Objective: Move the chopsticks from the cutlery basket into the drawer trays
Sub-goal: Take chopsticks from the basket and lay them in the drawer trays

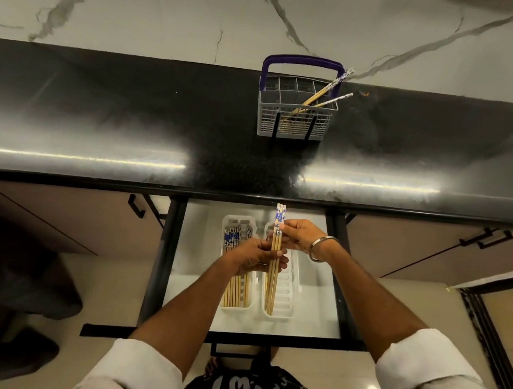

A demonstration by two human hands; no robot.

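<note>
From the head camera, both hands hold a bunch of chopsticks (276,250) over the open drawer (317,305) at 6 o'clock. The left hand (252,256) grips their middle; the right hand (299,235) pinches near the blue tops. Below sit two white trays (290,300). The cutlery basket (296,112), at 12 o'clock on the black counter (102,122), holds more chopsticks.

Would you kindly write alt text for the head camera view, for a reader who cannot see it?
Both hands, left hand and right hand, hold a small bundle of chopsticks over the right tray in an open drawer; the left tray already holds many. Two chopsticks lean in the cutlery basket on the black counter.
</note>
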